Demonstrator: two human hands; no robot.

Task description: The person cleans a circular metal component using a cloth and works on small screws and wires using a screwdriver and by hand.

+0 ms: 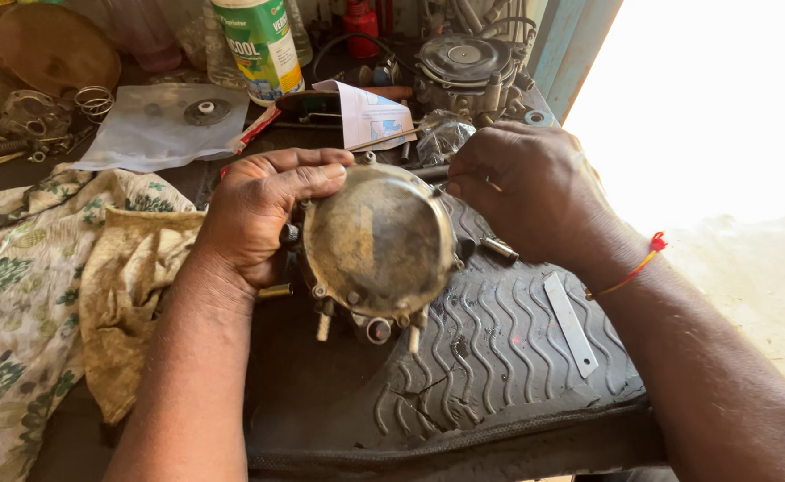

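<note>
Round metal housing held over ribbed rubber mat on bench.

Left hand has a closed grip on the dirty round metal housing; right hand touches its upper right edge, fingers curled, grip contents cannot be told. Ribbed rubber mat lies beneath.

The left hand grips a round, grimy metal housing by its left edge, thumb lying over the top rim, while the right hand closes at its upper right edge; what it pinches cannot be made out. The housing sits on a piece of ribbed tyre rubber, where a flat metal strip lies by the right wrist. A floral cloth and a yellowed rag lie to the left, with a green-and-white bottle and another round unit behind.
</note>
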